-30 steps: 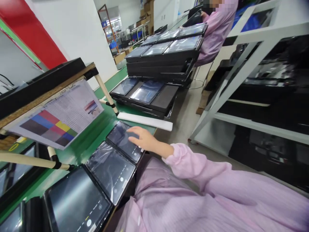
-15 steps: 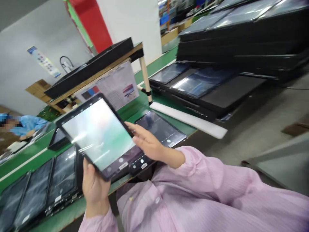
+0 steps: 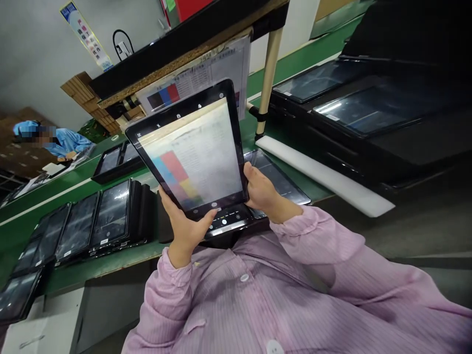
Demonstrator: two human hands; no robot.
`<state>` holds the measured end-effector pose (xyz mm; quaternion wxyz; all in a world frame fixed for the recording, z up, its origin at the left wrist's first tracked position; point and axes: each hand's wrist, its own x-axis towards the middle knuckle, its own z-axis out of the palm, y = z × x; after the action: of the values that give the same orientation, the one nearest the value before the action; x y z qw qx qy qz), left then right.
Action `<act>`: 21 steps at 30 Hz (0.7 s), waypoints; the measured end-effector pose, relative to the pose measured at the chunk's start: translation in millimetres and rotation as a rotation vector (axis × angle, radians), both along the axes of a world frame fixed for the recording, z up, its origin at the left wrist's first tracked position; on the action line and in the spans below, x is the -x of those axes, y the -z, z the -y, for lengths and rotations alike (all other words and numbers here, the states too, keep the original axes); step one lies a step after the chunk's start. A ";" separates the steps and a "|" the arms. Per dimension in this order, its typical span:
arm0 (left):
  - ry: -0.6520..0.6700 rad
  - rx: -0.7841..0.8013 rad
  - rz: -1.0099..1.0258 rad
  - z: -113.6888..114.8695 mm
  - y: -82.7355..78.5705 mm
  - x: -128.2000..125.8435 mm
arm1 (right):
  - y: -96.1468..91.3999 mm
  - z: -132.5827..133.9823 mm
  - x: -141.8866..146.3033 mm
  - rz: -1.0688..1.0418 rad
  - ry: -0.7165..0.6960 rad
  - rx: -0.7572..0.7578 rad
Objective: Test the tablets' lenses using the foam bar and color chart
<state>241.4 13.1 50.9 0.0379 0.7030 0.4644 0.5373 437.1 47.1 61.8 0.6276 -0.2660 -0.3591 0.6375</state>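
Observation:
A tablet (image 3: 199,152) with its camera screen lit is held up in front of me, tilted. My left hand (image 3: 186,223) grips its lower left edge, the thumb over the bottom of the screen. At the lower right edge, my right hand (image 3: 261,189) is closed on the tablet. The screen shows coloured blocks and pale text, like the printed sheet (image 3: 206,66) hanging from the shelf behind it. Below the held tablet another lit tablet (image 3: 228,223) lies on the bench, partly hidden. A dark tablet (image 3: 283,184) lies beside my right hand.
Rows of tablets in black trays (image 3: 110,211) line the green bench at left. Black foam trays with tablets (image 3: 365,110) stand at right, near a white foam strip (image 3: 324,174). A wooden shelf post (image 3: 271,73) rises ahead. A co-worker (image 3: 70,142) in blue sits far left.
The tablet has turned more upright and shifted right. Its screen has gone from a blur to the coloured sheet. My left thumb has come onto its lower front; my right hand has moved lower along its edge.

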 end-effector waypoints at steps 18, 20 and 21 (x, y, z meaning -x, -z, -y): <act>-0.124 0.062 -0.131 -0.5 5.7 -15.0 | 9.9 -0.6 -5.5 0.040 -0.012 0.007; -0.121 0.063 -0.129 -0.6 6.4 -14.4 | 11.5 -1.0 -5.8 0.037 -0.018 0.010; -0.115 0.071 -0.127 -0.5 6.7 -14.0 | 12.1 -1.1 -5.9 0.032 -0.026 0.003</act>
<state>255.4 13.6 44.2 0.0024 0.7061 0.5240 0.4763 443.0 48.2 49.6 0.6132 -0.2725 -0.3714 0.6417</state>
